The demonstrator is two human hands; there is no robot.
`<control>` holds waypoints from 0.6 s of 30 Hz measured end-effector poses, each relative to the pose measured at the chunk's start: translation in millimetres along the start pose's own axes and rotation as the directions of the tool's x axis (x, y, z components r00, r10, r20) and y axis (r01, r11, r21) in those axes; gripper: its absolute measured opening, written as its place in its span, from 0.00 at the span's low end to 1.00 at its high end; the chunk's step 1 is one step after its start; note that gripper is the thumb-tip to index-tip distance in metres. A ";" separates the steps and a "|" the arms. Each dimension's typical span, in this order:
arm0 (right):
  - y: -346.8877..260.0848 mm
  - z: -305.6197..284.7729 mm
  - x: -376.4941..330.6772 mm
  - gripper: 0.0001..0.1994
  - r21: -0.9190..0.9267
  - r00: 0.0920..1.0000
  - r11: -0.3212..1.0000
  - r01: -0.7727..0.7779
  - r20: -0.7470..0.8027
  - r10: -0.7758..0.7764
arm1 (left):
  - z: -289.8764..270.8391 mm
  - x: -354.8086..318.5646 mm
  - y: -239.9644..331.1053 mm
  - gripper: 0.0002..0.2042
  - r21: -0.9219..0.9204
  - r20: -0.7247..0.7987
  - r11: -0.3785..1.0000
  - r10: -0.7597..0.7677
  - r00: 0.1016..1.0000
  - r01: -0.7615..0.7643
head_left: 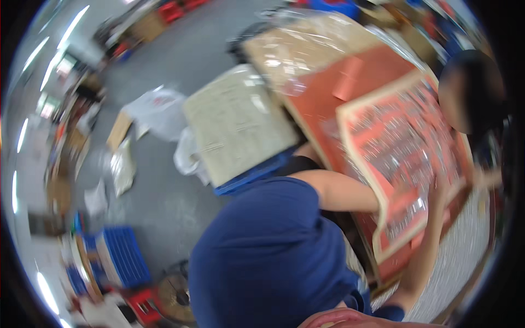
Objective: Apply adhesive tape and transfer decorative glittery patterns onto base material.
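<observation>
A large cream-edged sheet (358,109), coral red inside with many small shiny grey pieces, lies tilted over a red-brown board (314,112). Its near edge curls upward. My left forearm reaches to that curled edge, where blur and the sheet keep me from making out the hand. Across the lower right part of the sheet lies my right hand (437,188), fingers stretched out and blurred. A co-worker's hand (485,178) is at the sheet's far right edge.
A stack of pale sheets (238,123) sits on a blue crate (257,174) beside the board. Plastic-wrapped tan board (306,46) lies behind. White bags (158,112) and blue crates (126,257) are on the grey floor. A co-worker (473,90) leans in at right.
</observation>
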State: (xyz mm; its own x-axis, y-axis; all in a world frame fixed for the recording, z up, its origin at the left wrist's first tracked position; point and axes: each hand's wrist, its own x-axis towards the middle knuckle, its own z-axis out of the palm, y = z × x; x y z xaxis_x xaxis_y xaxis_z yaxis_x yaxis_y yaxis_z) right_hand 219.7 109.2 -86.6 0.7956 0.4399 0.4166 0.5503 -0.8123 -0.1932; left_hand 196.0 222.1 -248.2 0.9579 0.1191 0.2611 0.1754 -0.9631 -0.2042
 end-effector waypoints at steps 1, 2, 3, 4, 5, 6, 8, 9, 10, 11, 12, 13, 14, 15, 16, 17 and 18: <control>-13.1 6.2 -7.0 0.14 0.023 0.996 0.996 0.084 0.014 -0.084 | 18.1 26.9 12.2 0.20 0.062 -0.011 0.994 -0.095 0.995 0.096; -30.5 13.7 -7.8 0.13 0.000 0.995 0.997 0.080 0.063 -0.080 | 32.0 36.5 29.1 0.20 0.119 -0.024 0.973 -0.195 0.980 0.197; -33.2 18.9 -23.6 0.13 0.014 0.991 0.999 0.050 0.127 -0.051 | 46.9 19.4 45.2 0.20 0.146 -0.016 0.964 -0.220 0.975 0.220; -33.2 20.6 -31.0 0.12 0.032 0.983 0.999 0.013 0.183 -0.019 | 54.2 10.3 52.7 0.20 0.183 -0.015 0.954 -0.239 0.971 0.238; -26.8 22.1 -44.8 0.13 0.132 0.985 0.989 -0.059 0.167 0.036 | 58.7 0.6 59.0 0.20 0.212 -0.016 0.947 -0.244 0.970 0.241; -21.2 22.6 -61.0 0.14 0.228 0.983 0.965 -0.130 0.158 0.095 | 63.1 -7.7 63.4 0.20 0.237 -0.019 0.941 -0.246 0.969 0.243; -27.0 13.0 -89.5 0.18 0.290 0.908 0.864 -0.413 0.211 0.363 | 75.2 -2.2 54.4 0.20 0.305 -0.035 0.908 -0.290 0.956 0.287; -45.1 -0.8 -92.1 0.23 0.436 0.946 0.843 -0.316 0.217 0.242 | 85.6 11.4 52.8 0.20 0.333 -0.043 0.885 -0.329 0.943 0.324; -65.9 -13.7 -91.8 0.29 0.576 0.973 0.790 -0.211 0.204 0.111 | 92.0 29.8 44.2 0.20 0.364 -0.059 0.856 -0.372 0.926 0.367; -81.0 -32.5 -140.6 0.29 0.536 0.950 0.785 -0.309 0.210 0.231 | 83.7 -2.5 32.6 0.20 0.347 -0.036 0.903 -0.258 0.965 0.254; -113.0 -47.0 -165.2 0.30 0.573 0.951 0.759 -0.308 0.210 0.228 | 68.9 -2.6 38.3 0.20 0.334 -0.040 0.915 -0.227 0.973 0.227; -129.7 -56.0 -187.5 0.31 0.601 0.947 0.732 -0.321 0.212 0.241 | 55.1 -9.5 40.7 0.20 0.314 -0.039 0.932 -0.179 0.983 0.182; -124.6 -50.0 -200.5 0.38 0.242 0.950 0.932 -0.268 0.225 0.215 | 42.9 -8.8 33.9 0.20 0.298 -0.041 0.945 -0.132 0.990 0.138; -122.6 -44.5 -211.4 0.44 -0.160 0.944 0.973 -0.168 0.259 0.205 | 32.5 11.7 19.5 0.20 0.279 -0.053 0.956 -0.081 0.995 0.092; -128.9 -46.5 -208.4 0.43 -0.099 0.928 0.970 -0.221 0.284 0.241 | 21.4 4.1 5.3 0.20 0.255 -0.053 0.967 0.005 0.999 0.009; -134.7 -50.0 -205.9 0.41 -0.068 0.895 0.937 -0.343 0.278 0.348 | 4.9 -20.6 -0.5 0.20 0.209 -0.079 0.968 0.162 0.984 -0.143; -138.4 -56.0 -202.7 0.39 0.105 0.858 0.884 -0.456 0.317 0.405 | -9.1 -27.5 -7.8 0.20 0.166 -0.110 0.946 0.300 0.948 -0.280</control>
State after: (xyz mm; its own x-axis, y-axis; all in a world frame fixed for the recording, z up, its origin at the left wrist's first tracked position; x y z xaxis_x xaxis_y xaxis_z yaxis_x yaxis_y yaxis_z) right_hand -31.9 111.0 -94.5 0.9855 0.1697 -0.0023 0.1502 -0.8784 -0.4538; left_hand 166.2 224.2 -245.2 0.9355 -0.2024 0.2897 -0.0646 -0.9039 -0.4228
